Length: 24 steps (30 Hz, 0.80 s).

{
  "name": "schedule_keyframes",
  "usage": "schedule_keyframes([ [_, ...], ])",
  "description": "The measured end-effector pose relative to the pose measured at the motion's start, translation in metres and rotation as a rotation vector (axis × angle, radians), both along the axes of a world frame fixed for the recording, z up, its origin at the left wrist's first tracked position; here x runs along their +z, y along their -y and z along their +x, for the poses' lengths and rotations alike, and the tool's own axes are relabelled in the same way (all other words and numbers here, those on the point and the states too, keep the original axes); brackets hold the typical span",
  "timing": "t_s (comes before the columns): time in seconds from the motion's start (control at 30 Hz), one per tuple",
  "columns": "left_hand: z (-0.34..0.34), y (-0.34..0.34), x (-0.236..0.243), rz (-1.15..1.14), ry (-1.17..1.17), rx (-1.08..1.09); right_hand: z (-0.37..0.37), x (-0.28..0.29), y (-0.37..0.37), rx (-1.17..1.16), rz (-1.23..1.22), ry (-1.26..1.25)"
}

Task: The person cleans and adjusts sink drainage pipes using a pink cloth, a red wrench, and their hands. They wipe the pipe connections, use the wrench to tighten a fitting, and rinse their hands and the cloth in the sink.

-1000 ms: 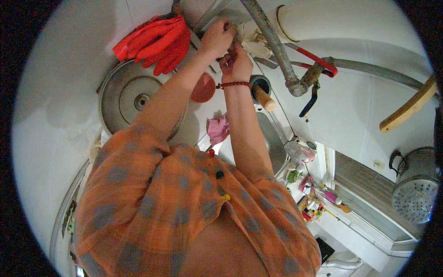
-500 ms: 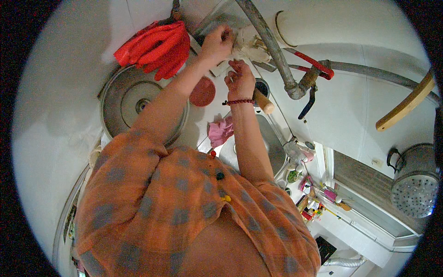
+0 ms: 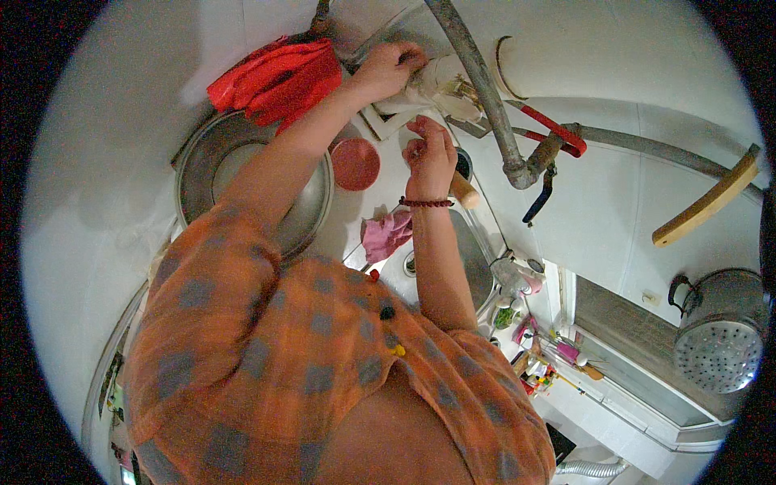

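Note:
My left hand (image 3: 386,71) reaches to the back of the counter, fingers bent together beside a pale, see-through plastic bag (image 3: 459,101). What is in those fingers, if anything, is too blurred to make out. Lower and to the right is my right hand (image 3: 432,158), with a dark beaded bracelet (image 3: 426,202) at its wrist. Its fingers are loosely bent with gaps between them, and nothing shows in them. A white-framed tray-like object (image 3: 388,121) lies between the hands. By my right wrist are a wooden handle (image 3: 465,192) and a dark round container (image 3: 462,164).
Beneath my left forearm sits a large metal basin (image 3: 311,206), with red cloth or gloves (image 3: 283,77) hanging above. A reddish round dish (image 3: 356,164) and a pink cloth (image 3: 386,236) lie near the sink (image 3: 469,250). A grey pipe (image 3: 477,77) and red-handled tool (image 3: 550,125) stand right.
My left hand has shifted slightly right, towards the plastic bag. My right hand has moved a little lower and right, its fingers more bent. The whole view has shifted slightly.

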State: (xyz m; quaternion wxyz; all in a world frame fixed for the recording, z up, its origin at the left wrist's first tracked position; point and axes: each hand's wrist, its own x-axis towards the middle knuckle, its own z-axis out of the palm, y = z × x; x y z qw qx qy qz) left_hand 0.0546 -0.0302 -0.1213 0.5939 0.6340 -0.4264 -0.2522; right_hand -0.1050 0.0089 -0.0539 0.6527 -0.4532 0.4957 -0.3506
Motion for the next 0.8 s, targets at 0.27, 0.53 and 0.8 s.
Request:
schedule_keyframes([
  [0.27,0.011,0.018,0.045,0.098,0.073,-0.114,-0.003,0.007,-0.002,0.019,-0.031,-0.017],
  [0.53,0.001,0.016,0.011,-0.021,-0.068,-0.073,-0.017,-0.001,0.0,0.0,-0.018,-0.071],
  [0.8,-0.001,0.025,0.02,-0.001,0.089,0.012,-0.021,-0.01,-0.003,0.038,0.014,-0.043],
])
